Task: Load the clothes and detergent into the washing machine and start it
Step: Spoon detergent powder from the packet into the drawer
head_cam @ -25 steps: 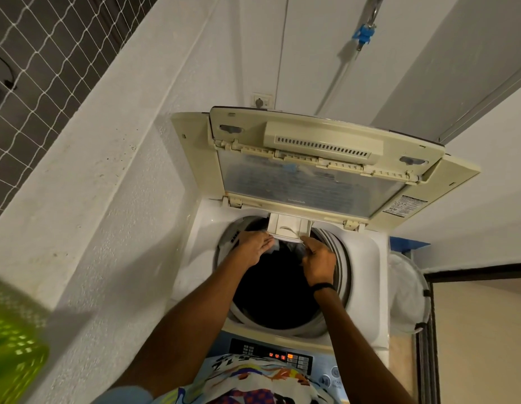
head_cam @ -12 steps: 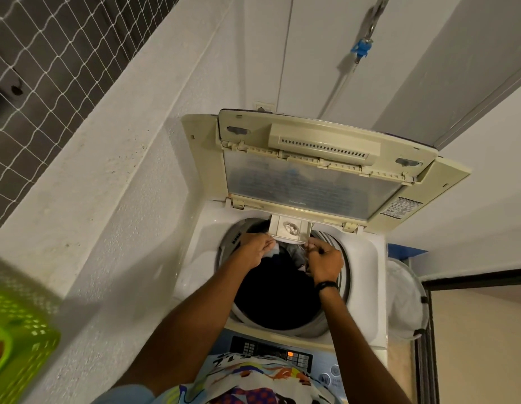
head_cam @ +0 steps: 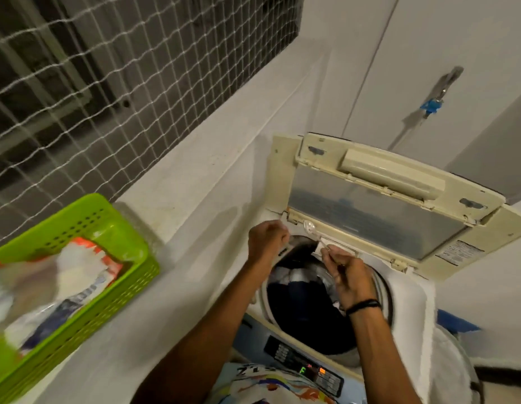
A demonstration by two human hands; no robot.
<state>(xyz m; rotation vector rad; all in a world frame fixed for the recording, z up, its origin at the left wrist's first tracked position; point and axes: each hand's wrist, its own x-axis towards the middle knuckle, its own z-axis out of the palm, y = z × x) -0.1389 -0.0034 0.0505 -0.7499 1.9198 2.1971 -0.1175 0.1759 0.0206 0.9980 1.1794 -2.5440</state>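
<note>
My right hand [head_cam: 348,277] is pinching a clear little scoop [head_cam: 311,230] over the washer's [head_cam: 410,290] detergent drawer [head_cam: 338,249]. Left hand [head_cam: 266,239] is balled up, can't tell if it's holding anything. Dark clothes [head_cam: 300,298] in the drum.

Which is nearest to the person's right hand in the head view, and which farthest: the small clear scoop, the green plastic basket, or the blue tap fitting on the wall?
1. Small clear scoop, just beyond the right hand.
2. Blue tap fitting, high on the wall.
3. Green plastic basket, far left on the ledge.
</note>
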